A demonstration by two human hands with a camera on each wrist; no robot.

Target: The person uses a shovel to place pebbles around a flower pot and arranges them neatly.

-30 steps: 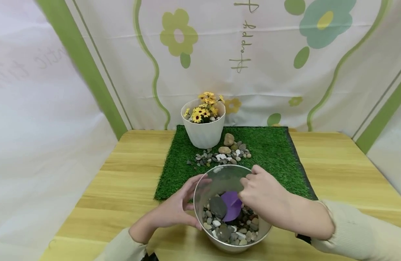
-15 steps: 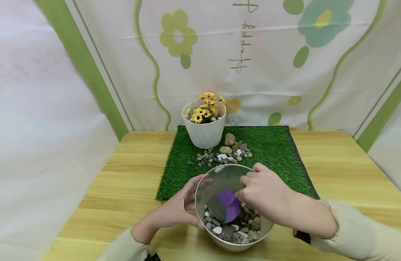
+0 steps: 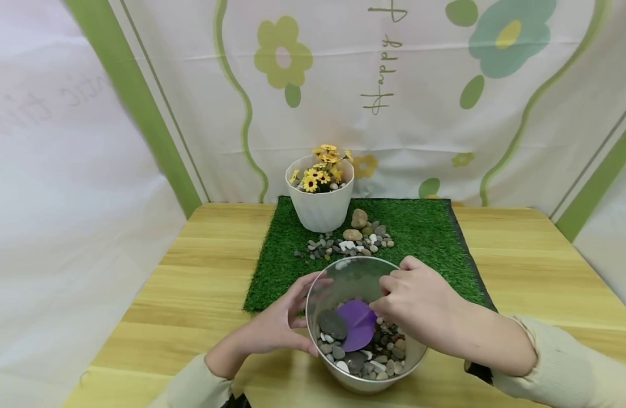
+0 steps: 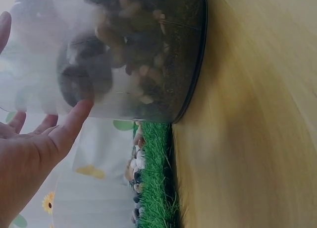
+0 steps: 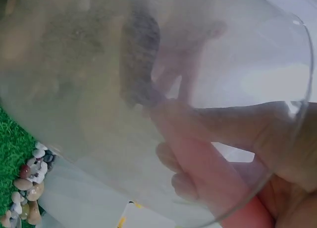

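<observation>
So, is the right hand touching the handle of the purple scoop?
Touching. The right wrist view shows this: the right hand is curled around the handle.

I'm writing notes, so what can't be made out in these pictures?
Head: some stones in the bucket, hidden by the purple scoop.
Head: full grip of the right hand, hidden by its own back.
Head: lower stems of the flowers, hidden behind the pot.
Left wrist: shapes of the stones, blurred through the cloudy bucket.
Left wrist: part of the left hand, cut off by the left edge.
</observation>
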